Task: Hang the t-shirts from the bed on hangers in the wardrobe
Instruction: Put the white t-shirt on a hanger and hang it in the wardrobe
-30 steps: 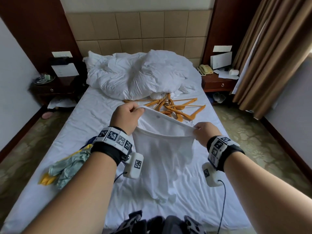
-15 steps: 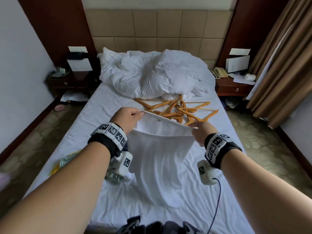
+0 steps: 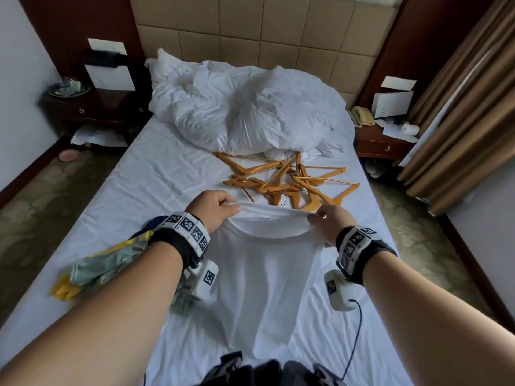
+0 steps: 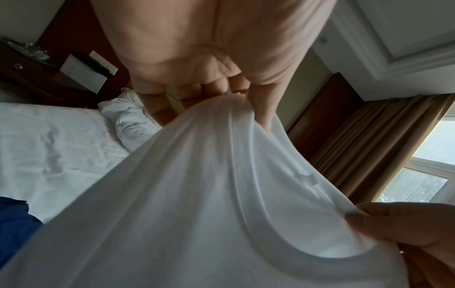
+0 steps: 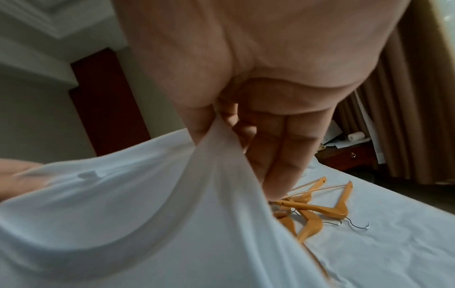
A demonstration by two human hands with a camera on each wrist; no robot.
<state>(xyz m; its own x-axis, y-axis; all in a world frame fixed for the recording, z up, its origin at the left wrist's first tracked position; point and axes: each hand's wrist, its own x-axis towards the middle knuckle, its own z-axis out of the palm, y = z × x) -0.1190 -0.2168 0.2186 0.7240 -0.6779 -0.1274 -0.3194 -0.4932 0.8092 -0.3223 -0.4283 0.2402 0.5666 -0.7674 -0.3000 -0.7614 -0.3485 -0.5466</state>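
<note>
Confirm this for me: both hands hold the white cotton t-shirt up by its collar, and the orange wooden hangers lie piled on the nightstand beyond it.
One detail is wrong. The head view shows the orange wooden hangers piled on the white bed sheet, not on the nightstand. The rest stands: the left hand and right hand hold the white cotton t-shirt up by its collar.

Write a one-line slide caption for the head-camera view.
Both hands, left and right, hold a white t-shirt by its shoulders above the bed, wooden hangers piled beyond.
</note>
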